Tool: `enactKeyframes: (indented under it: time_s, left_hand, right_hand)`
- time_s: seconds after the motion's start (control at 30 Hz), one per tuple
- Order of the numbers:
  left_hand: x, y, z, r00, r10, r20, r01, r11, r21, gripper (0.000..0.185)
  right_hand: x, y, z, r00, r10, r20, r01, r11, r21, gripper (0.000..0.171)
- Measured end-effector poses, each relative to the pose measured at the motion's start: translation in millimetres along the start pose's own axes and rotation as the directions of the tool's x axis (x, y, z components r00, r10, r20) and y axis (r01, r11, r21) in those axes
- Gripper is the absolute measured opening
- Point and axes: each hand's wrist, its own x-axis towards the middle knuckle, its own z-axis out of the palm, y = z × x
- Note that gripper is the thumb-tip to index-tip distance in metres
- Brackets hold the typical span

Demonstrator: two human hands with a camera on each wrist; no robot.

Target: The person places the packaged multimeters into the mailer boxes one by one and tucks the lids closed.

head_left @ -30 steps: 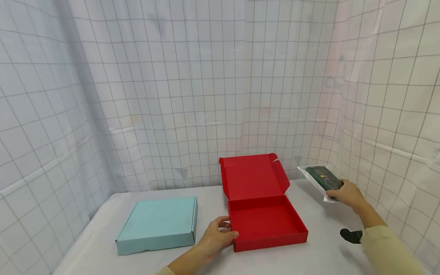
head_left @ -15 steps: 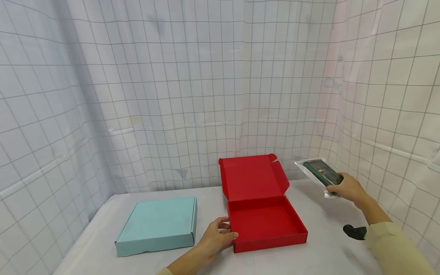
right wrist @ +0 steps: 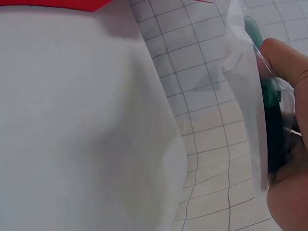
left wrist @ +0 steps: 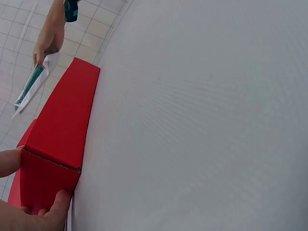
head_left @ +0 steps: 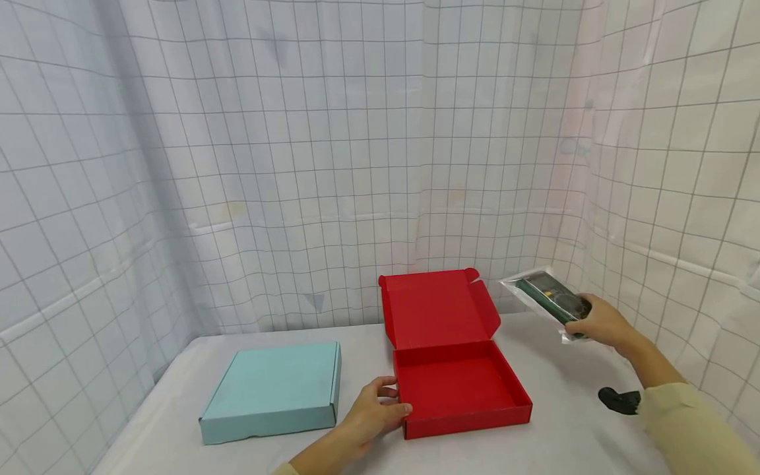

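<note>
An open red cardboard box (head_left: 454, 389) sits on the table with its lid (head_left: 436, 310) tilted up at the back. My left hand (head_left: 375, 410) grips its front left corner, as the left wrist view also shows, with thumb (left wrist: 8, 162) and fingers on the wall. Off the table at the right, my right hand (head_left: 602, 321) holds a multimeter (head_left: 552, 295), green and black with a yellow button, in a clear plastic bag with a white backing (right wrist: 248, 96). The thumb presses on one face and the fingers lie on the bag's other side, partly hidden.
A closed light blue box (head_left: 276, 382) lies left of the red one on the white table (head_left: 469, 455). Beside the right sleeve (head_left: 689, 422) shows a black wrist device (head_left: 619, 400). A white gridded curtain (head_left: 356, 165) surrounds the table at the back and sides.
My right hand has lifted the bagged multimeter a little and shifted it slightly left, tilting its face more toward the head view. The left hand and both boxes have stayed put.
</note>
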Motion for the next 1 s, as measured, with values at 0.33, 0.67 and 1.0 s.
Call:
enactKeyframes:
  time_s: [0.33,0.67,1.0]
  left_hand:
    - [0.0,1.5,-1.6,1.0,-0.001,0.018,0.001,1.0,-0.026,0.071]
    - [-1.1,1.2,-0.7,1.0,-0.008,0.002,0.008,1.0,-0.013,0.073]
    - [-1.1,3.2,-0.4,1.0,-0.016,0.007,0.016,1.0,-0.019,0.073]
  right_hand:
    - [-2,-14,-3,0.995,-0.093,0.044,0.093,0.996,0.014,0.09]
    - [-2,-29,-1,0.98,-0.143,0.136,0.141,0.99,0.023,0.089]
    - [3,-47,11,0.958,-0.188,0.217,0.178,0.982,0.068,0.089]
